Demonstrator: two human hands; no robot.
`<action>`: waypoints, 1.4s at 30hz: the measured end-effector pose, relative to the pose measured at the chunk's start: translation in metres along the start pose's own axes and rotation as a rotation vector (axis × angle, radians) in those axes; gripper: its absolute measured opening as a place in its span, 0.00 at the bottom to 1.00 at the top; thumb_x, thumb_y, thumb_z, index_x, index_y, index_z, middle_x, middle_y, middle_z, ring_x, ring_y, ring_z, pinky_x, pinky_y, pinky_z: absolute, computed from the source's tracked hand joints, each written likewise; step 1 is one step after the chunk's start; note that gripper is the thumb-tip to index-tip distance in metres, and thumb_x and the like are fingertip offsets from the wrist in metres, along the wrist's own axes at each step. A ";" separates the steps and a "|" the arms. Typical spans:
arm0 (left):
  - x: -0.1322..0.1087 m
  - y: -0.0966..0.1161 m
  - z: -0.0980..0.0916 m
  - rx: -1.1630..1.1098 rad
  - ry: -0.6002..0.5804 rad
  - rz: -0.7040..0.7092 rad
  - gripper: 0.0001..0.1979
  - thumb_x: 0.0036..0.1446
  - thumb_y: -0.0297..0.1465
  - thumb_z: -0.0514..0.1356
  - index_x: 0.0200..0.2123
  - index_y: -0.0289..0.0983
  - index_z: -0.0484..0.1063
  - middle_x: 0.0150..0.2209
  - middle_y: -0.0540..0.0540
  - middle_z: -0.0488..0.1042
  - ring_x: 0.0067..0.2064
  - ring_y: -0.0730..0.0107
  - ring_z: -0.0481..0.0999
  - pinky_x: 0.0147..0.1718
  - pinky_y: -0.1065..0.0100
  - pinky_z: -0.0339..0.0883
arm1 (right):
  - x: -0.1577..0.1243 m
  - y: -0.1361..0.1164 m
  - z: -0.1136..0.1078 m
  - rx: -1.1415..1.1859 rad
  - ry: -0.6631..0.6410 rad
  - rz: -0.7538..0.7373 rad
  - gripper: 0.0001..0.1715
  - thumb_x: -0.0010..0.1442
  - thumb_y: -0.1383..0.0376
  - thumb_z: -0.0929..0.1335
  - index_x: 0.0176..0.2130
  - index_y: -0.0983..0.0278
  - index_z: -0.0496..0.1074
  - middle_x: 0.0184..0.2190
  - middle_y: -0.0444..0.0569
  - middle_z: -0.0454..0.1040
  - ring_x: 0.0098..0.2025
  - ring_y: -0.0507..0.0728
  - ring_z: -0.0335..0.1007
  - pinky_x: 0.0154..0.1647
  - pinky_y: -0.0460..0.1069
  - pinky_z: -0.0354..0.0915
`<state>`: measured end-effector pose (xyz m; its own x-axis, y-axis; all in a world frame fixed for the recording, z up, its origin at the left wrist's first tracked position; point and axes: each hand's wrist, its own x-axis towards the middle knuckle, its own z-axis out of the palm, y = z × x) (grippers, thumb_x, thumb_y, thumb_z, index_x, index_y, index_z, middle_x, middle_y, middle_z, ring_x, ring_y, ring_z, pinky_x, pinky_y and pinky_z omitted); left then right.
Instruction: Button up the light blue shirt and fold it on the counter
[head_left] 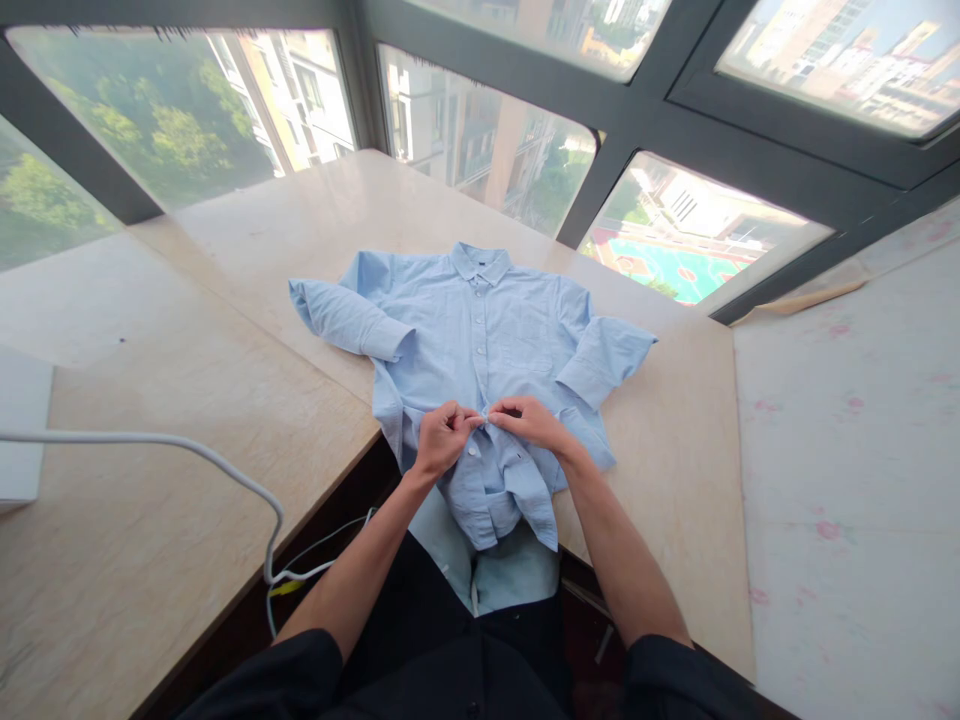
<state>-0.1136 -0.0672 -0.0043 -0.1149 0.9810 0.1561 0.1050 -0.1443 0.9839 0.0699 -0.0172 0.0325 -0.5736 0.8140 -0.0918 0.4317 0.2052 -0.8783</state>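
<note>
A light blue button-up shirt (517, 330) lies front side up, its collar toward the windows and its sleeves folded out to both sides. The lower hem hangs over the near edge of the surface. My left hand (448, 437) pinches the front placket below the middle of the shirt. Close beside it, my right hand (529, 421) pinches the placket too, and the fingertips of both hands almost meet. Above the hands the front is closed; below them the two front flaps spread apart. A button shows just under my left fingertips.
The shirt rests on a beige stone-like ledge (300, 225) below grey-framed windows. At the left, a white cable (187, 443) runs across the ledge and down over its edge, near a white box (22, 425). A flower-patterned wall (847, 450) stands at the right.
</note>
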 end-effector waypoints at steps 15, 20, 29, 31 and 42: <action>-0.004 0.001 -0.003 0.035 0.021 -0.043 0.24 0.52 0.39 0.64 0.19 0.41 0.50 0.28 0.48 0.79 0.33 0.67 0.79 0.33 0.67 0.70 | 0.018 -0.003 -0.009 0.156 -0.199 0.144 0.15 0.48 0.56 0.71 0.29 0.67 0.78 0.21 0.42 0.72 0.25 0.51 0.63 0.27 0.45 0.58; 0.000 0.007 0.004 -0.152 0.060 -0.118 0.25 0.49 0.39 0.66 0.19 0.41 0.49 0.28 0.48 0.79 0.34 0.67 0.79 0.32 0.68 0.71 | 0.023 -0.002 0.008 -0.131 -0.004 0.223 0.11 0.48 0.62 0.69 0.18 0.65 0.70 0.15 0.40 0.63 0.23 0.50 0.59 0.24 0.45 0.51; 0.007 0.009 -0.003 -0.239 0.120 -0.130 0.16 0.48 0.40 0.65 0.27 0.40 0.59 0.32 0.48 0.76 0.33 0.71 0.76 0.35 0.69 0.70 | -0.007 0.004 0.016 0.038 0.189 0.054 0.12 0.54 0.58 0.67 0.27 0.64 0.70 0.23 0.42 0.68 0.27 0.51 0.61 0.29 0.46 0.57; 0.005 0.009 -0.020 -0.165 0.130 -0.135 0.14 0.49 0.39 0.64 0.30 0.39 0.63 0.32 0.48 0.76 0.33 0.71 0.75 0.34 0.69 0.69 | -0.025 0.008 0.013 0.113 0.276 0.046 0.12 0.55 0.57 0.67 0.28 0.63 0.70 0.24 0.42 0.68 0.27 0.51 0.61 0.30 0.46 0.59; 0.011 0.039 -0.030 0.537 -0.124 0.250 0.08 0.57 0.33 0.62 0.40 0.39 0.73 0.40 0.44 0.78 0.44 0.59 0.75 0.46 0.59 0.68 | -0.041 -0.010 -0.003 -0.031 0.172 -0.006 0.06 0.54 0.69 0.65 0.34 0.62 0.71 0.31 0.45 0.74 0.34 0.55 0.69 0.39 0.50 0.66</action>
<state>-0.1406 -0.0656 0.0385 0.0907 0.9381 0.3342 0.6020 -0.3190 0.7320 0.0914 -0.0508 0.0464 -0.4497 0.8932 -0.0020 0.4512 0.2252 -0.8636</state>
